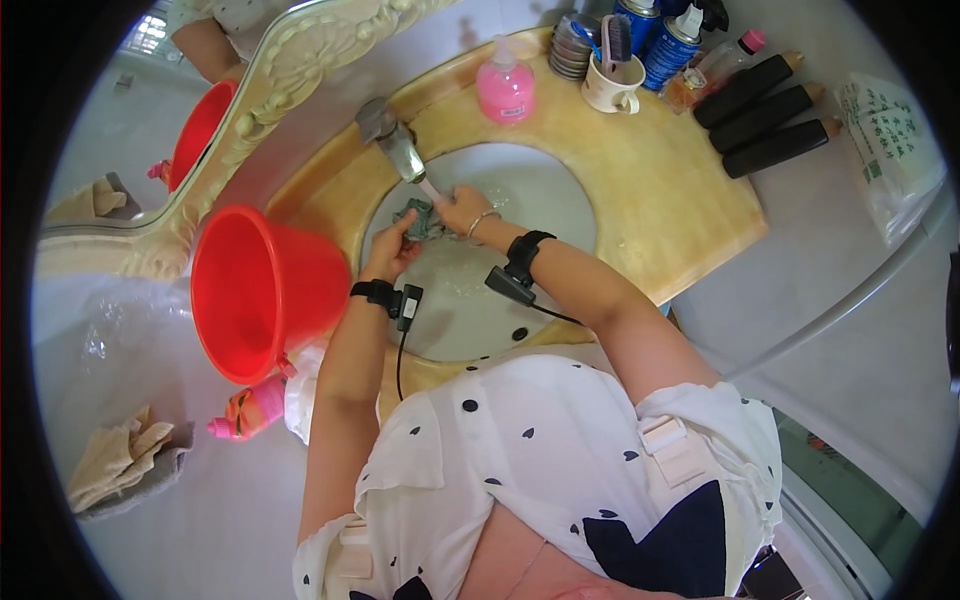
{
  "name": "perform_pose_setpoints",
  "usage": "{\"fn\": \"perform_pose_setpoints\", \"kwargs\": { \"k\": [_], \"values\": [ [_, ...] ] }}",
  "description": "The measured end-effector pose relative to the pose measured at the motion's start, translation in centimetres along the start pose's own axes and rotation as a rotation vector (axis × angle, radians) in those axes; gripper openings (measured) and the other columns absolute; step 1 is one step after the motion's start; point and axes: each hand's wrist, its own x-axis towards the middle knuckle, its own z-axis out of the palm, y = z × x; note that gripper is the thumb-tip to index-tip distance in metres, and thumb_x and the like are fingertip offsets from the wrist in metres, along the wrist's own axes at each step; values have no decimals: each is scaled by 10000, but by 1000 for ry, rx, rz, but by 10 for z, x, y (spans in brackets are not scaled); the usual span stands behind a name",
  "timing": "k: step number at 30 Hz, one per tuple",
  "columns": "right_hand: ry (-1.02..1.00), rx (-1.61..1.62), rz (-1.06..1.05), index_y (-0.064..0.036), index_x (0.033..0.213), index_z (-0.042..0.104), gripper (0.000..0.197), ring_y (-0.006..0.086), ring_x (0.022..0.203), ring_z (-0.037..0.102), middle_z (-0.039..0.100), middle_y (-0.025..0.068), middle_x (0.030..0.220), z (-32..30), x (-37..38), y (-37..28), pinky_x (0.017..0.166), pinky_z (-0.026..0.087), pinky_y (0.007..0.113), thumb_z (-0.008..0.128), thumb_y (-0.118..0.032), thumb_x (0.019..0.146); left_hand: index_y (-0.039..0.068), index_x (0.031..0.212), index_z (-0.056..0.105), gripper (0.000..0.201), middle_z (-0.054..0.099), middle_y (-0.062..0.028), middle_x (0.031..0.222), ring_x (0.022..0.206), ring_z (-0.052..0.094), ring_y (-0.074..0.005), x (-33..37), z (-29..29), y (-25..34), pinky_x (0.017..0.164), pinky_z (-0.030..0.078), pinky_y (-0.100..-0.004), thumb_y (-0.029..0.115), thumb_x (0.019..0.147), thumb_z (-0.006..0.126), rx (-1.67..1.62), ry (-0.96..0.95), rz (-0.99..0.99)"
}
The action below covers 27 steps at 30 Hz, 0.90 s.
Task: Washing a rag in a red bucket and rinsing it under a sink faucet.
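Note:
A small grey-green cloth (420,222) is bunched up between my hands over the white washbasin (470,325). My left hand (392,250) pinches its left side between thumb and fingers. My right hand (464,211) is closed on the other side, right by the stream of water, its fingertips partly hidden. Water runs from the metal tap (403,155) just above the cloth and my right hand. Drops and some foam lie on the basin's wall.
Left of the basin stands a red bucket (235,290), close to my left forearm. Pink soap dispenser (506,88), mug with a brush (612,88), and black bottles (765,125) line the yellow counter's (650,200) back and right. An ornate mirror frame (255,115) borders the left.

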Motion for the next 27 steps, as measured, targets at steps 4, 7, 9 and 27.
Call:
{"fn": "perform_pose_setpoints", "kwargs": {
  "k": [4, 7, 9, 27],
  "values": [
    [-54, -221, 4, 1, 1002, 581, 391, 397, 887, 574, 606, 239, 899, -45, 2, 15, 790, 457, 413, 629, -229, 690, 44, 984, 554, 214, 585, -36, 869, 787, 565, -154, -16, 26, 5, 703, 463, -321, 51, 772, 579, 21, -166, 67],
    [-178, -702, -62, 17, 1078, 543, 410, 374, 881, 583, 617, 211, 907, -69, -5, 18, 798, 464, 390, 575, -139, 700, 5, 1040, 551, 300, 588, -46, 897, 808, 567, -161, -21, 47, 7, 742, 458, -309, -35, 746, 508, 124, -297, 201],
    [193, -309, -812, 16, 1033, 574, 363, 344, 872, 595, 631, 173, 910, -61, -1, 29, 772, 474, 360, 549, -89, 687, -17, 1094, 530, 379, 587, -61, 948, 830, 569, -168, -10, 54, -2, 767, 450, -298, -66, 723, 466, 275, -388, 315],
    [-281, -157, -428, 0, 848, 593, 333, 124, 605, 499, 562, 63, 640, -37, -20, -13, 577, 418, 277, 621, -308, 725, 19, 869, 581, 152, 554, 7, 730, 682, 496, -85, -42, 30, 27, 637, 391, -217, 144, 783, 575, 645, -165, 706]
  ]
}}
